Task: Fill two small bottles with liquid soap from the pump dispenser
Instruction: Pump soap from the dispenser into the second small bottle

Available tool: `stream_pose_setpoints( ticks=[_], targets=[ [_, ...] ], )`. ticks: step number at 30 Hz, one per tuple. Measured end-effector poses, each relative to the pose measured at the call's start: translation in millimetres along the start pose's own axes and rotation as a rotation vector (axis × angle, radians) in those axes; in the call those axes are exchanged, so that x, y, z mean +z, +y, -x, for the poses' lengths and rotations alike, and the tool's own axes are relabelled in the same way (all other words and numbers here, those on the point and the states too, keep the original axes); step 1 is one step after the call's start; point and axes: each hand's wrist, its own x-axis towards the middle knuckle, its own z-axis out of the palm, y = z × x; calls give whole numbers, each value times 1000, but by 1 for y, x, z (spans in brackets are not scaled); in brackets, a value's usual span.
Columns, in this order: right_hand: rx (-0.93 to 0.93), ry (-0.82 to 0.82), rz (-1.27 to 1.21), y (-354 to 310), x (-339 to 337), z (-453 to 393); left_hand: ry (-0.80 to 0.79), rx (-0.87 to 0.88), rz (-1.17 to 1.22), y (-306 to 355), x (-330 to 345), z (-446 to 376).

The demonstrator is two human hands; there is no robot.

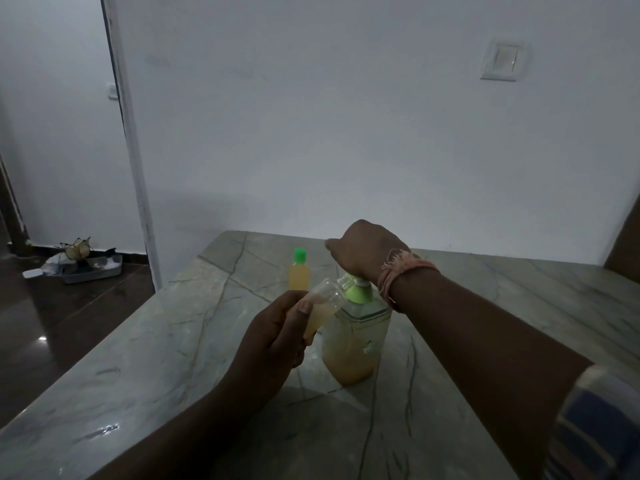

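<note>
The pump dispenser (353, 341) stands upright on the grey marble worktop (145, 358), its lower part filled with yellowish soap. The right hand (363, 249) sits on top of its pump head, covering it; only the green collar below the palm shows, so the pump head's shape and how far it is pressed cannot be made out. That hand's grip is closed over the pump head, fingers curled downward and mostly hidden behind the knuckles. A threaded band circles the right wrist, and a striped sleeve is cut off at the frame's right edge.

The left hand (273, 341), just left of the dispenser, has its grip clamped on an uncapped small bottle (322, 308), tilted so its open mouth points up toward the nozzle beside the collar. The mouth and nozzle overlap in the dim light; whether they touch is unclear. The bottle is partly filled, its base hidden in the fingers.

Behind the dispenser, to the left, a capped small bottle (300, 271) stands upright, full, with a green cap.
</note>
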Motion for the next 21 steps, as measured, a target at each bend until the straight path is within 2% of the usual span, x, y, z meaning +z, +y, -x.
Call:
stream_pose_setpoints(
  ticks=[4,6,10,17,21],
  targets=[
    [-37,97,-27,1,-3,2,-3,-4,36,2,-1,0],
    [3,66,-90,3,3,1,-4,-8,14,2,0,-2],
    [36,-43,-44,3,4,-2,1,-15,1,0,2,-1],
    [-25,-20,-19,-1,-3,-3,-2,8,-3,3,1,2],
    [-5,38,-154,7,7,-2,-9,0,-10,2,1,-2]
  ],
)
